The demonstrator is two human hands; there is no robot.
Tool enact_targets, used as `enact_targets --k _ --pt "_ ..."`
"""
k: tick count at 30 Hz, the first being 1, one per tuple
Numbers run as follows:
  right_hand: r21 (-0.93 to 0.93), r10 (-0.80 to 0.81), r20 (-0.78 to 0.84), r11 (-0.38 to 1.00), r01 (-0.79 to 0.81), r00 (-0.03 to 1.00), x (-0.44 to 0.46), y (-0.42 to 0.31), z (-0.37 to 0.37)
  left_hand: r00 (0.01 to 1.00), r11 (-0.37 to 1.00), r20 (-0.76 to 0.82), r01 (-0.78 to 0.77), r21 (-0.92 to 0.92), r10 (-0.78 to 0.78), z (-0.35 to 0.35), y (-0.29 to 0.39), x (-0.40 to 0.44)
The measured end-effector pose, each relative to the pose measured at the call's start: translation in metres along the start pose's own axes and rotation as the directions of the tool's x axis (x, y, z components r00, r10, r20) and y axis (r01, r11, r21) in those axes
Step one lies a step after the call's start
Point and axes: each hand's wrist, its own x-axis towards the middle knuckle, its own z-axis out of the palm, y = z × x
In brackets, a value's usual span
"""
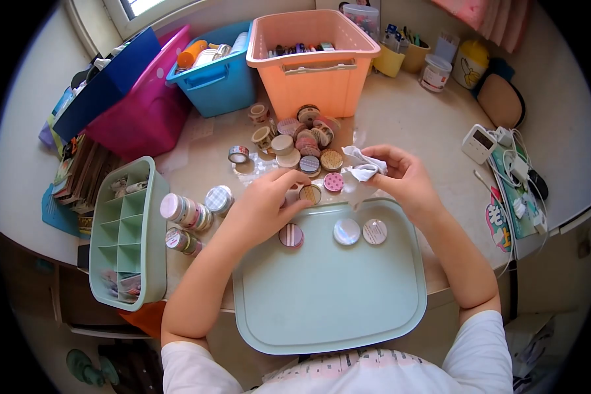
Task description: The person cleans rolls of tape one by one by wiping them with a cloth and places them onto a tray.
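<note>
My left hand [267, 205] is curled at the lid's back edge, thumb and fingertips around a yellowish patterned roll of washi tape [310, 194]. In my right hand [404, 178] a crumpled white tissue [366, 164] is pinched between thumb and fingers. Just left of the tissue lies a pink dotted tape roll [333, 182]. On the pale green lid [328, 295] in front of me rest a striped roll [291, 235], a shiny white roll [346, 232] and a patterned white roll [375, 231]. Behind my hands, several more rolls [295, 144] are heaped.
A green divided box [161, 262] stands left, beside stacked tape rolls [182, 210]. Along the back are a magenta bin [141, 111], a blue basket [220, 92] and an orange bin [315, 79]. White cables [515, 161] and a small white device [478, 144] lie right.
</note>
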Motion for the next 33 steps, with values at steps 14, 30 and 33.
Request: enact_targets --k 14,30,33 --pt "-0.104 -0.212 0.072 0.970 0.219 0.975 -0.009 0.002 0.010 0.962 0.630 0.002 0.180 -0.756 -0.273 0.006 0.015 -0.006" --pt "-0.518 -0.578 0.223 0.612 0.598 0.785 -0.025 0.008 0.031 0.877 0.061 0.396 0.427 -0.902 -0.271 0.004 0.026 -0.013" --pt "-0.532 -0.623 0.299 0.520 0.668 0.723 -0.025 0.006 0.036 0.879 0.153 0.363 0.423 -0.893 -0.309 0.008 0.022 -0.015"
